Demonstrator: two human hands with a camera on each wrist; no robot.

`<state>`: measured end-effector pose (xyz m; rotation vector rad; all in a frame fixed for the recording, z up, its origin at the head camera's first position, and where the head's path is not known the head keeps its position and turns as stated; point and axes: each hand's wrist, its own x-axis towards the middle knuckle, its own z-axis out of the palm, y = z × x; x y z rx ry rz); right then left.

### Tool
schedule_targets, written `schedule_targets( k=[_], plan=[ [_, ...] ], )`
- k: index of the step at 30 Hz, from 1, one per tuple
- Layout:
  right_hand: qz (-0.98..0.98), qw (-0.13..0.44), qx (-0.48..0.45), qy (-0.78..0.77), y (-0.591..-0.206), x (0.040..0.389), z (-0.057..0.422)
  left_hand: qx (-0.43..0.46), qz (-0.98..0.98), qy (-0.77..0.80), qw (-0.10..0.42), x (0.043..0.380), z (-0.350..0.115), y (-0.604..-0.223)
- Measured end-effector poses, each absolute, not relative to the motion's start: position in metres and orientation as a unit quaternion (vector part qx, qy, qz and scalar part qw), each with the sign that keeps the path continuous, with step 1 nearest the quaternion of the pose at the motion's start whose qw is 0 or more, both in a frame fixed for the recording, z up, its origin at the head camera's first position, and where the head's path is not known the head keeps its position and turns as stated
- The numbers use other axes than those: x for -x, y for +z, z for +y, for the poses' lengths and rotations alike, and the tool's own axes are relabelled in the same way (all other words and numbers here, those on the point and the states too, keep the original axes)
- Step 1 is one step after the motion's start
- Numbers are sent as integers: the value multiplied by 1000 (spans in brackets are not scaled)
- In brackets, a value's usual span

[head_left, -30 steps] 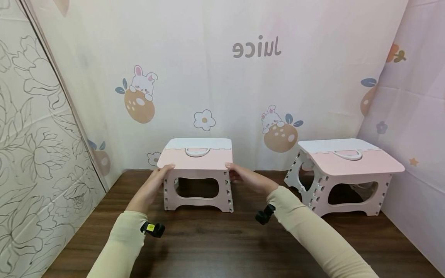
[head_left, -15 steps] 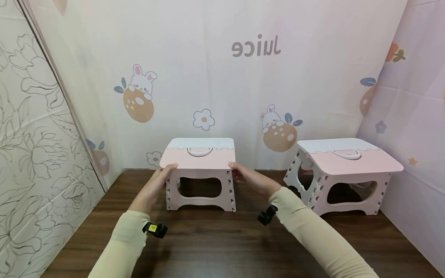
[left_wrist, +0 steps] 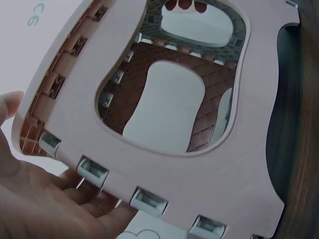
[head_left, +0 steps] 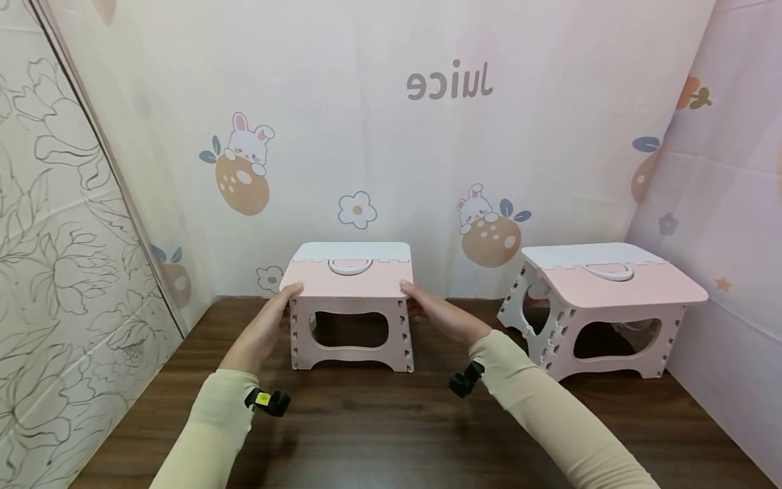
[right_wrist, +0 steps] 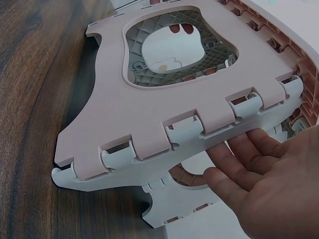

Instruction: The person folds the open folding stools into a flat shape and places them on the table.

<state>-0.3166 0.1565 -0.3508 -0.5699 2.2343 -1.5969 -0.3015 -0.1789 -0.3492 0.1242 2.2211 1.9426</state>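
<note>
A pink and white folding stool [head_left: 348,284] stands unfolded and upright on the dark wooden table, its white carry handle [head_left: 349,267] lying in the top. My left hand [head_left: 259,336] holds the stool's left side, thumb at the front corner of the top. In the left wrist view, the left fingers [left_wrist: 94,211] lie along the hinged side edge. On the opposite side my right hand [head_left: 442,318] grips the stool, its thumb on the top's edge. Its fingers [right_wrist: 244,154] touch the white side panel under the top in the right wrist view.
A second unfolded pink and white stool [head_left: 635,292] stands at the right, turned at an angle. Printed cloth [head_left: 391,156] hangs close behind the table [head_left: 366,435], with more cloth along the left and right sides.
The stool between my hands has shifted slightly right since a second ago, both hands moving with it. Since then my left thumb has slid a little outward towards the corner.
</note>
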Motion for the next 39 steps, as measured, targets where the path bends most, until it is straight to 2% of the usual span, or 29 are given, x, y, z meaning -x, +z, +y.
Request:
schedule_targets(
  k=[39],
  plan=[
    [783, 164, 186, -571, -350, 317, 188, -96, 745, 653, 100, 304, -158, -353]
  ],
)
